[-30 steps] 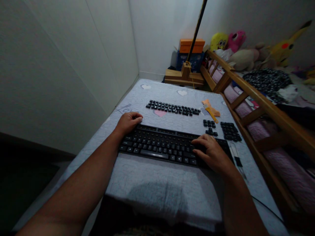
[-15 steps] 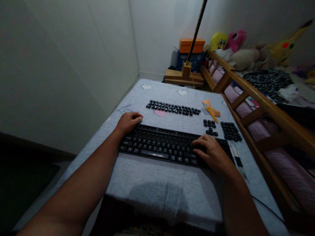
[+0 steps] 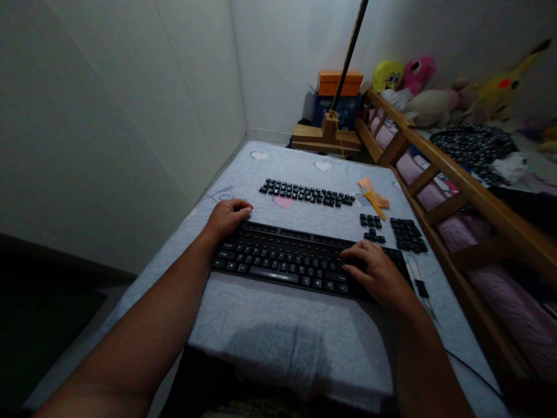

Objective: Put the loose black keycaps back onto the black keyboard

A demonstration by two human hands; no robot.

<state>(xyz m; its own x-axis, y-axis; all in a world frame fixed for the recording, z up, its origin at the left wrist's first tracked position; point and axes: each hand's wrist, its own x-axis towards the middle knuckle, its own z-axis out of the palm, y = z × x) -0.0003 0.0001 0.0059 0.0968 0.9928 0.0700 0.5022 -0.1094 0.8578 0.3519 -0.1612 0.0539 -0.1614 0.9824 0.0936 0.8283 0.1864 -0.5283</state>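
Note:
A black keyboard (image 3: 274, 274) lies on the pale quilted table cover (image 3: 278, 310). Its lower rows carry keycaps, while the upper rows show bare key posts. My left hand (image 3: 228, 216) rests at the far left corner, fingers curled together against the keyboard's edge. Over the right part is my right hand (image 3: 373, 266), its thumb and index finger bent around a keycap near the Enter key. The hand covers much of the keyboard there. Beyond the keyboard, loose keycaps (image 3: 295, 188) are laid out in rows, with more keycaps (image 3: 407, 234) grouped at the right.
A yellow-handled brush (image 3: 375, 204) lies on an orange cloth (image 3: 383, 200). By the keyboard's right end is a wire tool with a black grip (image 3: 420, 288). A wooden bed rail (image 3: 461, 188) runs along the right side; a cable (image 3: 474, 368) trails at lower right.
The view has shifted very slightly. Both hands and the keyboard hold practically the same places.

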